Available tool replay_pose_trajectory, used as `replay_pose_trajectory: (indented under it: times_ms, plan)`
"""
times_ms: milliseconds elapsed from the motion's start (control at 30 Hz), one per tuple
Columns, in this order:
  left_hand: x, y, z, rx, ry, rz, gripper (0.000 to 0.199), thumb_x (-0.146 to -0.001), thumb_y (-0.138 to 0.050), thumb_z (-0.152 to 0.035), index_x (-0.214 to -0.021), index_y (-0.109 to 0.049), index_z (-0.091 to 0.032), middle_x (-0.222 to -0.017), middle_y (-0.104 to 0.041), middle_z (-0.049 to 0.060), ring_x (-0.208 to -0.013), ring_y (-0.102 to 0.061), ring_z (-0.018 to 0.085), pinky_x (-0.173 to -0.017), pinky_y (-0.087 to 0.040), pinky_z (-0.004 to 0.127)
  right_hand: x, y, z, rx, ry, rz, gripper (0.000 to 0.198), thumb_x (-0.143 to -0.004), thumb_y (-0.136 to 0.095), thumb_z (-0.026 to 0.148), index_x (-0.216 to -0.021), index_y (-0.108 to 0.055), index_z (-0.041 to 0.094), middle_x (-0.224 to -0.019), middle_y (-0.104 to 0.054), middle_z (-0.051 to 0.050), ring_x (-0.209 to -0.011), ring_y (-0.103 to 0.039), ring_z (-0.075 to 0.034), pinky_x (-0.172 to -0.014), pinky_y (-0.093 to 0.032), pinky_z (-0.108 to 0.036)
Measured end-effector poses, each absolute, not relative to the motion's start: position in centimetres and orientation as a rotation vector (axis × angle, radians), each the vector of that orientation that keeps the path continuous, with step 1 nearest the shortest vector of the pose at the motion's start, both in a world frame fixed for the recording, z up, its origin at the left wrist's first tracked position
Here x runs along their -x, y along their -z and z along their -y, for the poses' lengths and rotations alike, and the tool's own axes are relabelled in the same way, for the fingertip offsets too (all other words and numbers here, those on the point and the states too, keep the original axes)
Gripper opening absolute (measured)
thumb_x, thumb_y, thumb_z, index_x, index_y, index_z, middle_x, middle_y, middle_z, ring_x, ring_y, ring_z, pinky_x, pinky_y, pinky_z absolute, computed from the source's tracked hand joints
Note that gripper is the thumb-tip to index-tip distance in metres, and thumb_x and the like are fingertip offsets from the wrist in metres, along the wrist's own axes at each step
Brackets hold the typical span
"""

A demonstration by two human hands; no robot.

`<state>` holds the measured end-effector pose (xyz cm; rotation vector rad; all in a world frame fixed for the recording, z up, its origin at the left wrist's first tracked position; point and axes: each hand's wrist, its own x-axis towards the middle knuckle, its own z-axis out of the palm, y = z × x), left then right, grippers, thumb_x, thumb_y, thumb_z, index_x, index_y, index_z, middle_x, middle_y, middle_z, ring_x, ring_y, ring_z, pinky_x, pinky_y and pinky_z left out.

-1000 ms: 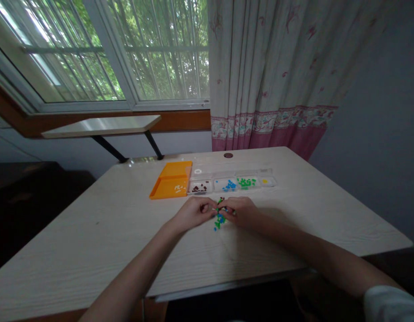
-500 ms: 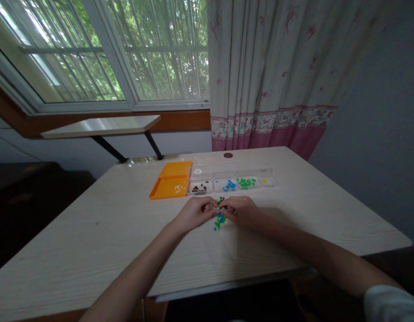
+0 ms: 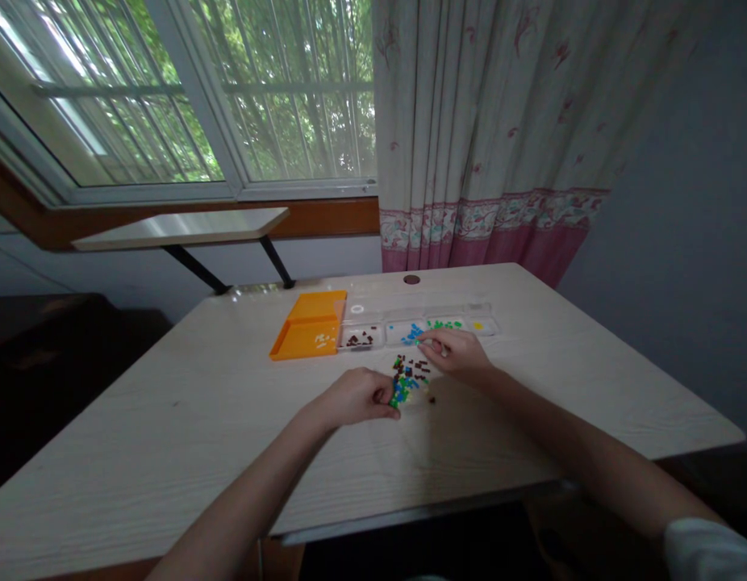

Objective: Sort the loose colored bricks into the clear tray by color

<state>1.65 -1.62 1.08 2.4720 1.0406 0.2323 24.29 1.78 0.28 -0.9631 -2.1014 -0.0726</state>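
A pile of tiny green, blue, brown and white pieces (image 3: 408, 382) lies on the table. My left hand (image 3: 361, 395) rests at the pile's left edge with its fingers curled and thumb low; whether it pinches a piece is hidden. Beyond the pile, my right hand (image 3: 458, 353) is over the front of a clear compartment tray (image 3: 382, 334), closed in a pinch. A small green piece (image 3: 418, 342) shows at its fingertips. Near them, blue pieces (image 3: 411, 332) lie in one compartment, and green pieces (image 3: 446, 324) in the compartment to the right are partly covered by the hand.
Brown pieces (image 3: 360, 340) lie in the tray's left compartment and a yellow piece (image 3: 478, 326) at its right end. An open orange case (image 3: 294, 339) with white pieces adjoins the tray. A raised shelf (image 3: 185, 226) stands at the table's back left.
My hands have parted from above the pile. The right hand moved forward to the tray, and the left slid slightly down and left. More of the pile, with its brown pieces, now shows.
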Motion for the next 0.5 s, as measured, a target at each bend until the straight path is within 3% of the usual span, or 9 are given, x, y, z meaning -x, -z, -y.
replay_pose_trajectory:
  times_ms: [500]
  plan:
    - [-1.2, -0.8, 1.2, -2.56, -0.297, -1.155, 0.026, -0.077, -0.056, -0.04, -0.067, -0.055, -0.016, -0.055, -0.05, -0.003, -0.049, -0.041, 0.008, -0.049, -0.025, 0.018, -25.3, -1.9, -1.7, 0.895, 0.162, 2.026, 0.017, -0.081, -0.053, 0.029, -0.085, -0.066, 0.018, -0.064, -0.063, -0.001, -0.056, -0.055, -0.009, -0.057, -0.042, -0.019]
